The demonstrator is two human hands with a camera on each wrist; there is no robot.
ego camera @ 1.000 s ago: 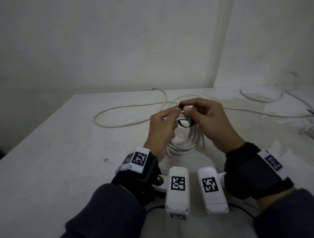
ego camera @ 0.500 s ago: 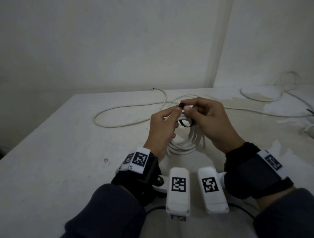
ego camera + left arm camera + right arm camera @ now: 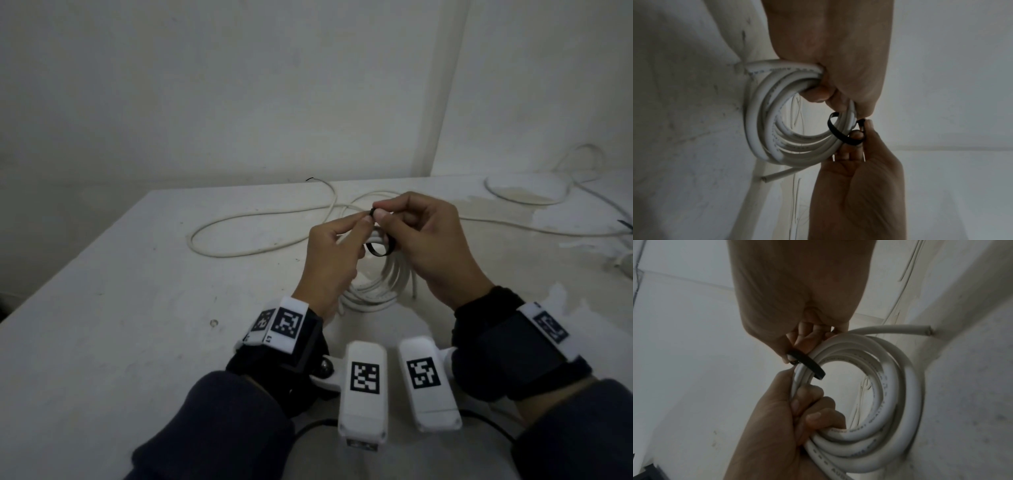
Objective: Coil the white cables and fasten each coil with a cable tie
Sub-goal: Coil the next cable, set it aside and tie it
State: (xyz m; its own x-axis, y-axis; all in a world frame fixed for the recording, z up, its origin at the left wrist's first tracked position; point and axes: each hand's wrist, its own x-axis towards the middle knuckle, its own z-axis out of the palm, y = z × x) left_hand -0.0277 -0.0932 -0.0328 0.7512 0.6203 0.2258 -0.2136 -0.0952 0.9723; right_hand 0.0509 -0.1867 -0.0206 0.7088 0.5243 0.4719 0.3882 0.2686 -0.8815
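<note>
A coil of white cable (image 3: pixel 373 291) is held upright on the table, its free end (image 3: pixel 414 296) sticking out at the right. My left hand (image 3: pixel 363 228) grips the top of the coil (image 3: pixel 777 113), fingers curled round the strands. A black cable tie (image 3: pixel 378 249) loops loosely round the coil's top strands. My right hand (image 3: pixel 385 219) pinches the tie's upper end between thumb and forefinger, against my left thumb. The right wrist view shows the tie (image 3: pixel 807 364) crossing the coil (image 3: pixel 896 402) just above my left fingers (image 3: pixel 813 404).
A long loose white cable (image 3: pixel 239 248) lies in a wide loop across the table behind my hands. Another white cable (image 3: pixel 527 200) curls at the back right by the wall. The table's left edge (image 3: pixel 78 253) runs diagonally, and a wall stands close behind.
</note>
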